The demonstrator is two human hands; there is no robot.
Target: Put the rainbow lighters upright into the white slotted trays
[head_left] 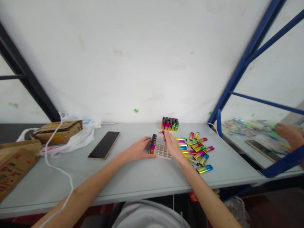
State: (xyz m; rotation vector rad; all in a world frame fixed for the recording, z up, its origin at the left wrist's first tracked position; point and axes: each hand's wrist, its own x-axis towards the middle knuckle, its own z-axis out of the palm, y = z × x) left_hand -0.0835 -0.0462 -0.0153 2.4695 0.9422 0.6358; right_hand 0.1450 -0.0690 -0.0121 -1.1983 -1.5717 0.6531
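Observation:
A pale tray (162, 151) with rows of round holes lies on the table in front of me. Along its left end stands a row of lighters (152, 147) with black tops and shiny orange-purple bodies. My left hand (139, 149) grips that end of the tray, thumb at the near edge and fingers at the far side. Over the tray's right part, my right hand (171, 144) pinches a lighter (163, 132); only its black top shows, the rest is hidden by the fingers. Right of this hand, many loose lighters (199, 155) in metallic colours lie scattered.
A full block of upright lighters (170, 124) stands near the wall. On the left are a phone (104, 145), a plastic bag (78, 139), cardboard boxes (57, 132) and a white cable (58, 167). Beyond a blue frame (237, 68), another person's hand (288, 135) shows at right.

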